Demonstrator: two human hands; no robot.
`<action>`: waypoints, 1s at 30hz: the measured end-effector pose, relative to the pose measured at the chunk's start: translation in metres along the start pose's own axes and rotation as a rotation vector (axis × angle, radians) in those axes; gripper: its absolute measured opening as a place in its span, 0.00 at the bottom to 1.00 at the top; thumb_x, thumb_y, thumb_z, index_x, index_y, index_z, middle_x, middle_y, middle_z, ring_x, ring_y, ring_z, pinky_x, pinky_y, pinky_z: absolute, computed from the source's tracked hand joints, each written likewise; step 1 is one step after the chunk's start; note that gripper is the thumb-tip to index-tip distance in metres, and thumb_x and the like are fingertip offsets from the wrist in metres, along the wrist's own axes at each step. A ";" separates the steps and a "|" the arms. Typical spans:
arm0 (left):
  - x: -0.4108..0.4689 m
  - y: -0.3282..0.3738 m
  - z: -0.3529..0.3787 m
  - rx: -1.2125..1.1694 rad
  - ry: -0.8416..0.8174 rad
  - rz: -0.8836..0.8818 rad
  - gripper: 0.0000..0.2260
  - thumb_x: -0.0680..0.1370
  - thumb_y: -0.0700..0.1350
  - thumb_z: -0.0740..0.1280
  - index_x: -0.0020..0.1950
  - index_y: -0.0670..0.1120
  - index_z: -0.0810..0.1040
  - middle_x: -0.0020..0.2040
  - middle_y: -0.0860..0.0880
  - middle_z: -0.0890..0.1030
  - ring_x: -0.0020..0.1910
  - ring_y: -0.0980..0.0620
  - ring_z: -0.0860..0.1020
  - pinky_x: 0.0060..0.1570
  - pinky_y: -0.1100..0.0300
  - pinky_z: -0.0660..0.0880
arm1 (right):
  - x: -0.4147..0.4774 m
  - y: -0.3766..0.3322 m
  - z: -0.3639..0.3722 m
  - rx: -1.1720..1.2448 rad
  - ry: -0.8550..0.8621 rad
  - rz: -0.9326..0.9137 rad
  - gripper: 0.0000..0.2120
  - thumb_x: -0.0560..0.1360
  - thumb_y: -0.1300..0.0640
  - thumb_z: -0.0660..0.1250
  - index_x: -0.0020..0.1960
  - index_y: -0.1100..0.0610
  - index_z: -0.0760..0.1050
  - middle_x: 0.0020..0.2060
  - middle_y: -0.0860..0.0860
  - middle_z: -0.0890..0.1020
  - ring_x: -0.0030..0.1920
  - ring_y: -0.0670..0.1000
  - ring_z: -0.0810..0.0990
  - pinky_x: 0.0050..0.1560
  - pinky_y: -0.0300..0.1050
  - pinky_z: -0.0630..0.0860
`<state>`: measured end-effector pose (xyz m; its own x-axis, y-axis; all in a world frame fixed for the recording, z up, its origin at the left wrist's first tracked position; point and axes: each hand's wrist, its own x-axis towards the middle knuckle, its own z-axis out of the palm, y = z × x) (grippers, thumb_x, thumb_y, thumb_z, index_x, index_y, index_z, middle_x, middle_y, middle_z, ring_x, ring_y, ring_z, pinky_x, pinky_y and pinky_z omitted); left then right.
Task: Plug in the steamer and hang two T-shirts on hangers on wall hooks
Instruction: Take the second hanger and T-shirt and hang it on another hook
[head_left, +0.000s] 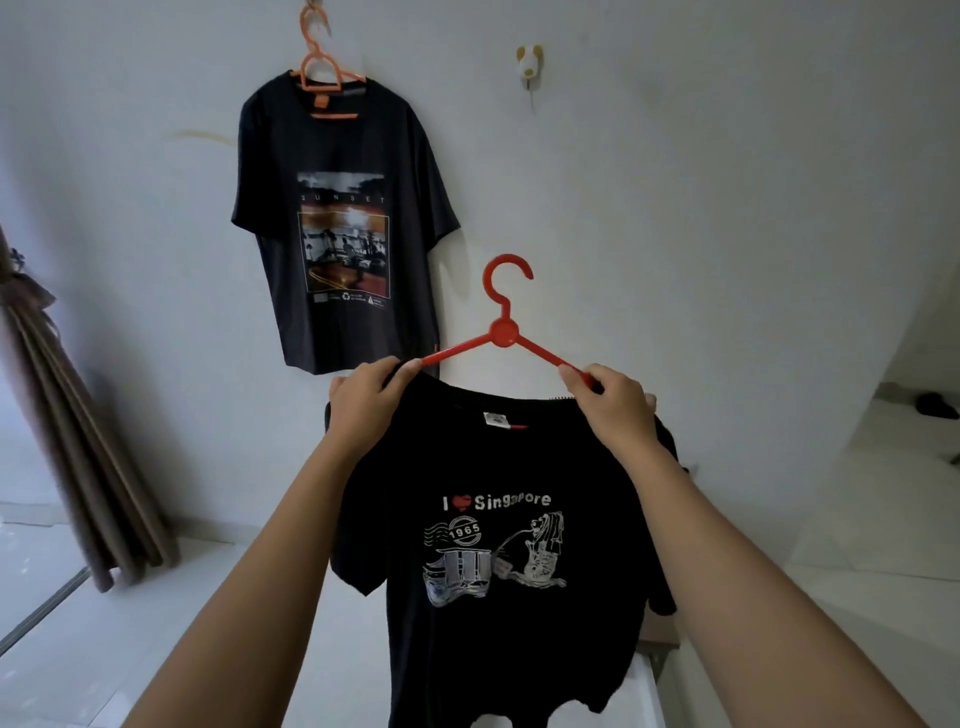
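A dark T-shirt with a sunset print (337, 228) hangs on an orange hanger (322, 67) from a hook at the top left of the white wall. I hold a black "I love Singapore" T-shirt (498, 551) up in front of me on a red hanger (505, 331). My left hand (366, 402) pinches the shirt's left shoulder at the hanger's arm. My right hand (610, 397) grips the hanger's right arm together with the collar. A free yellow and white wall hook (530, 67) sits up on the wall, above and to the right of the red hanger's hook. No steamer is in view.
A brown curtain (62, 441) hangs at the left beside a bright glass door. The floor (171, 618) is white tile. A dark object (935, 405) lies on the floor at the far right. A brown edge (660, 631) shows behind the shirt's right side.
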<state>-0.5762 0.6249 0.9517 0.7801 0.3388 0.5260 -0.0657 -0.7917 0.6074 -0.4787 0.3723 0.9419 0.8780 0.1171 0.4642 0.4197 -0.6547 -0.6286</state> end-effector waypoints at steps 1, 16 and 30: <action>0.000 -0.003 -0.003 -0.002 0.001 -0.007 0.16 0.79 0.55 0.57 0.42 0.46 0.76 0.33 0.51 0.76 0.37 0.55 0.73 0.52 0.51 0.64 | -0.002 0.004 0.003 -0.024 -0.013 -0.001 0.23 0.76 0.37 0.54 0.38 0.56 0.72 0.29 0.48 0.74 0.36 0.54 0.75 0.52 0.51 0.61; 0.016 -0.082 -0.045 -0.056 0.031 -0.147 0.17 0.79 0.57 0.57 0.42 0.47 0.77 0.35 0.50 0.77 0.38 0.55 0.74 0.59 0.46 0.67 | 0.013 -0.070 0.101 0.097 0.050 -0.260 0.11 0.78 0.50 0.59 0.46 0.57 0.73 0.40 0.50 0.77 0.39 0.52 0.74 0.50 0.48 0.66; 0.154 -0.261 -0.153 -0.212 0.070 -0.068 0.08 0.77 0.46 0.66 0.53 0.46 0.81 0.47 0.51 0.81 0.50 0.51 0.78 0.52 0.59 0.74 | 0.105 -0.217 0.245 0.120 0.379 -0.190 0.11 0.77 0.51 0.62 0.47 0.58 0.76 0.43 0.52 0.79 0.46 0.52 0.74 0.51 0.44 0.57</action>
<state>-0.5339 0.9619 0.9653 0.7427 0.4279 0.5150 -0.1493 -0.6440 0.7503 -0.4215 0.7094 0.9742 0.6456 -0.0702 0.7605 0.6086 -0.5542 -0.5678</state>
